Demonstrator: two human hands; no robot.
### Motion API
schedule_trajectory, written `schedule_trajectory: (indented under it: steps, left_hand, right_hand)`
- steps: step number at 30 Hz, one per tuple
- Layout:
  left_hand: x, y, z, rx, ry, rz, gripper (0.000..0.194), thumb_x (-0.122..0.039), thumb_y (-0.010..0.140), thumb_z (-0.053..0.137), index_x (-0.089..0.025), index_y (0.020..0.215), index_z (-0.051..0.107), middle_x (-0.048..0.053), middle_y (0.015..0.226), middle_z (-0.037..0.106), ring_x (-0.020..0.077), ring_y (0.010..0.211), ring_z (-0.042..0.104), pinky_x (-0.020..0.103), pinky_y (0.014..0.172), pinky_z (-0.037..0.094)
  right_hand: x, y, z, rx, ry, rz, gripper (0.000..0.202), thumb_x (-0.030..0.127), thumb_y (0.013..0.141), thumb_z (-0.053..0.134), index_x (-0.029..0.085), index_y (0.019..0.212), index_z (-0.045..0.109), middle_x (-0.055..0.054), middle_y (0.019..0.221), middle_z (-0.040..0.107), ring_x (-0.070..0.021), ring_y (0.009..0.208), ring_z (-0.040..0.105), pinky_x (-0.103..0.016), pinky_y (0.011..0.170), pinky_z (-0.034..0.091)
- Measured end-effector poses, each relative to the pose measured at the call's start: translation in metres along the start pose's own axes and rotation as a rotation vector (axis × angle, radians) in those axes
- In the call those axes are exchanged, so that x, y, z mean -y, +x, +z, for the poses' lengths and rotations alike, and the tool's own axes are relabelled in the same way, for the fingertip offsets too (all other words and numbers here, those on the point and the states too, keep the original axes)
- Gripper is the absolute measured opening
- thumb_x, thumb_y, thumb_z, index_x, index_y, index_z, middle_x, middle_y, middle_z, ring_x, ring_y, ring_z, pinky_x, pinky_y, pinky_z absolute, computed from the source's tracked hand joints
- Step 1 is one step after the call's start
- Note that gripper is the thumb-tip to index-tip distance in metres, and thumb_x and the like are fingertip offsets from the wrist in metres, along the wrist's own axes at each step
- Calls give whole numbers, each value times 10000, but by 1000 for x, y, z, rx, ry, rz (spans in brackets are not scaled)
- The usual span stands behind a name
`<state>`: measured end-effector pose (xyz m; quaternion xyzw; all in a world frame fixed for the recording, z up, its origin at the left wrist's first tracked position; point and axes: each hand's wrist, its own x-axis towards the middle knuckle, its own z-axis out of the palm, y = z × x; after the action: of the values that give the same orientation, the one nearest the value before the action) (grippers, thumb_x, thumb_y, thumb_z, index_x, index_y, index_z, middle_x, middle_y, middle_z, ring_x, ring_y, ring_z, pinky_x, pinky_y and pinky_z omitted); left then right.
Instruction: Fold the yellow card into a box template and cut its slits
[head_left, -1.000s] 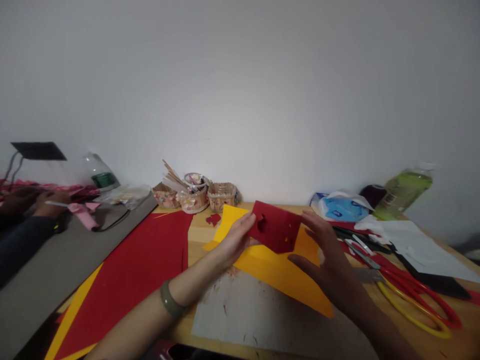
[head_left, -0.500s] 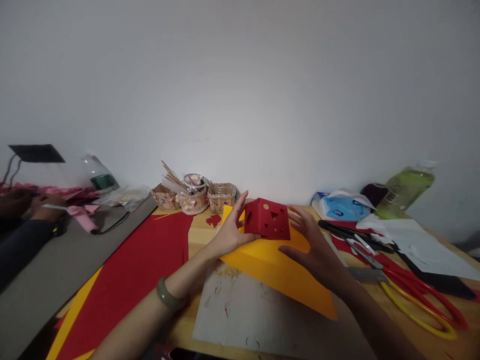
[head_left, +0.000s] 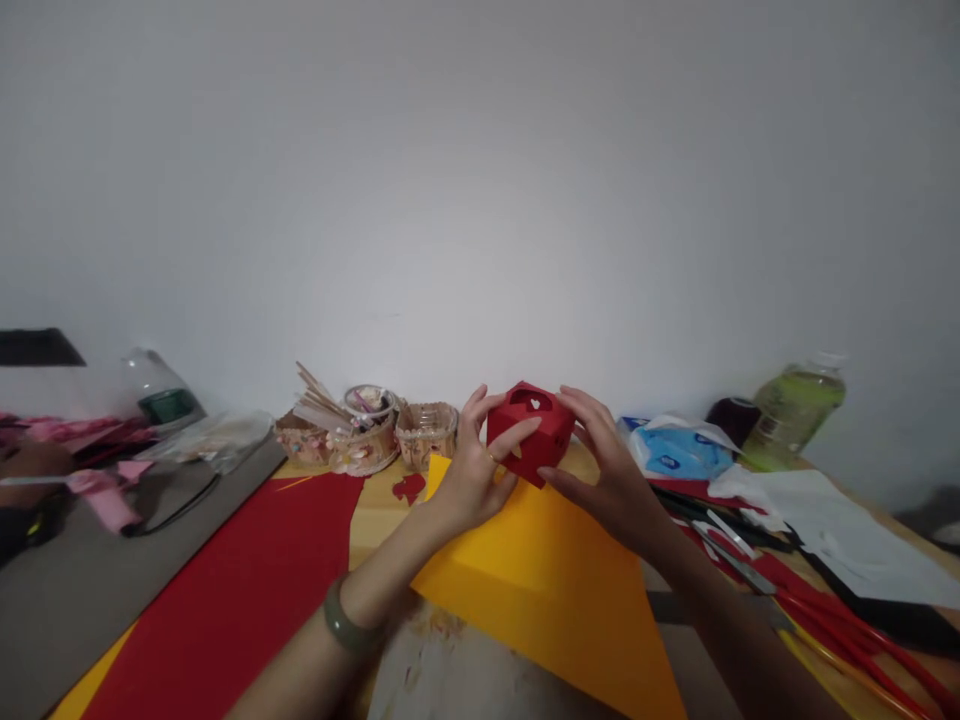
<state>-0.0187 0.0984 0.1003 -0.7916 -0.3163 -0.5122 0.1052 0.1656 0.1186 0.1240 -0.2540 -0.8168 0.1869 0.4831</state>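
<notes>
Left side: one pink tool [head_left: 103,500] with a dark cord, one clear bottle [head_left: 161,402] with a green label, one crumpled plastic bag [head_left: 225,440]. Far side, by the wall [head_left: 480,180]: three small baskets [head_left: 426,438] in a row, with thin sticks [head_left: 322,402]. Right side: one blue tissue pack [head_left: 681,452], one bottle of yellow-green liquid [head_left: 796,415] to its right, white paper [head_left: 862,535], and, nearer, red-handled scissors [head_left: 754,577].

Taking the box as the clock's centre: one box [head_left: 550,445], two own hands, the left hand [head_left: 478,480] at eight, the right hand [head_left: 611,478] at four. Three baskets [head_left: 366,452] at nine. Two bottles: one clear bottle [head_left: 159,392] at nine, one green bottle [head_left: 796,412] at three. One tissue pack [head_left: 684,452], three.
</notes>
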Motion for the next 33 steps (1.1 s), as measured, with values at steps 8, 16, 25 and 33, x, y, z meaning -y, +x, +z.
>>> schedule_trajectory:
  steps: [8,16,25,33]
  left_hand:
    - [9,-6,0,-12,-224,-277,801,-191,821,502,-269,1457,21,143,1478,164,297,1374,217,497,1076,332]
    - [-6,14,-20,-122,-738,-699,629,-341,747,662,-255,1294,362,118,1350,440,255,1184,492,408,975,445]
    - [-11,23,-22,-227,-819,-906,507,-167,647,729,-200,1121,551,35,995,610,141,851,592,271,783,490]
    - [-9,21,-22,-394,-799,-664,266,-169,723,686,-250,973,644,22,937,595,168,854,590,292,699,513]
  right_hand:
    - [-4,12,5,-142,-64,-161,693,118,726,588,306,1324,293,-103,1350,326,-290,1321,285,-528,1067,328]
    - [-2,10,7,-32,-291,-372,767,31,686,560,244,1348,236,-148,1350,352,-321,1292,350,-559,1031,367]
    - [-3,7,10,49,-267,-491,888,-6,728,558,254,1443,101,-133,1455,255,-278,1373,242,-519,1080,344]
    - [-7,7,7,-33,-358,-231,819,216,786,627,206,1443,139,-200,1473,204,-326,1388,175,-588,1084,244]
